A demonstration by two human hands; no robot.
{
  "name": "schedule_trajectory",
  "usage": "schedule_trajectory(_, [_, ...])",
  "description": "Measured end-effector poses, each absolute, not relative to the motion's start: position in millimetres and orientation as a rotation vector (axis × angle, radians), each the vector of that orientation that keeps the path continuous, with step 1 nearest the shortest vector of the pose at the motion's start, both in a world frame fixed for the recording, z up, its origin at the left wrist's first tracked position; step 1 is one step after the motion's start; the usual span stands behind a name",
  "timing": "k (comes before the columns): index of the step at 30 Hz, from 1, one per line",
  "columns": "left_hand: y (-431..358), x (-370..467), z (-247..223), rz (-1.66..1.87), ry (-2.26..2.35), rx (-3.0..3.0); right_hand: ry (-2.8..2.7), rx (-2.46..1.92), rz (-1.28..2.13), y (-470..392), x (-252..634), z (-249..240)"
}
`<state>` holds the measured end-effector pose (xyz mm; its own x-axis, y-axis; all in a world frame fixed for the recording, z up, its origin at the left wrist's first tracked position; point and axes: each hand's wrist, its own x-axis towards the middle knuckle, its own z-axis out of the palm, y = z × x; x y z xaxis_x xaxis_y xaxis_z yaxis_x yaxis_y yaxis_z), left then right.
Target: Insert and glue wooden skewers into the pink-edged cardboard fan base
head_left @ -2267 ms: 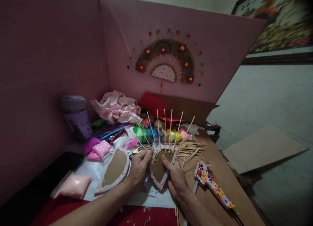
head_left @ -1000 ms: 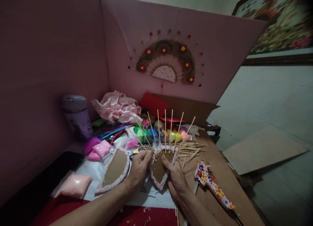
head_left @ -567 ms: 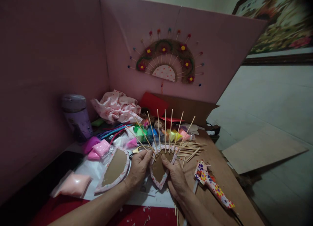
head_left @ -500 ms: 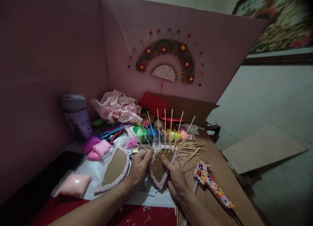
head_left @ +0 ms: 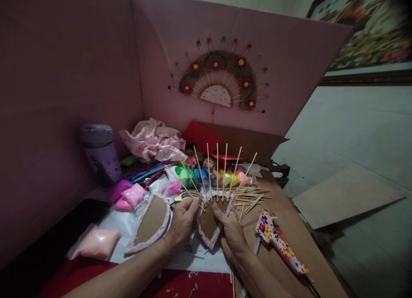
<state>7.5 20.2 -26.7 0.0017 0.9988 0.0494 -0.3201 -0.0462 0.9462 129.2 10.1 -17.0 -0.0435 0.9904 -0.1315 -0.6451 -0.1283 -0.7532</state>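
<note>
A leaf-shaped cardboard piece [head_left: 208, 224], edged with pale patterned fabric, is upright between my hands. Several thin wooden sticks [head_left: 217, 169] fan out from its upper edge. My left hand [head_left: 183, 220] is closed in a pinch on the lower end of the leftmost stick, at the piece's left edge. On the other side, my right hand [head_left: 234, 231] grips the cardboard piece, its thumb pressed on the brown face and its fingers hidden behind. A second fabric-edged cardboard piece [head_left: 150, 223] lies to the left, beside my left forearm.
A flower-patterned glue gun [head_left: 280, 242] lies at right, near loose sticks [head_left: 252, 197]. Scissors [head_left: 185, 196] rest behind my left hand. Further back are coloured clay packets [head_left: 185, 176], crumpled fabric [head_left: 152, 139] and a purple tumbler [head_left: 101, 156]. A fan-shaped decoration [head_left: 215, 57] hangs on the pink panel.
</note>
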Motion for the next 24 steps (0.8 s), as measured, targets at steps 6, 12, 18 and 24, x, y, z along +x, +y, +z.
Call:
schedule_trajectory(6, [20.6,7.7,-26.0,1.359,0.945,0.983,-0.588,-0.779,1.55,10.0,129.7,-16.2])
schedule_trajectory(12, [19.9,8.3,-24.1,1.364,0.948,1.005,-0.605,-0.798,1.547,8.8,129.7,-14.2])
schedule_trajectory(18, [19.1,8.5,-20.8,1.375,0.946,1.008,-0.617,-0.787,1.561,9.2,129.8,-14.3])
schedule_trajectory(24, [19.4,8.7,-21.1,1.364,0.933,1.0,-0.629,-0.774,1.554,9.4,129.6,-14.9])
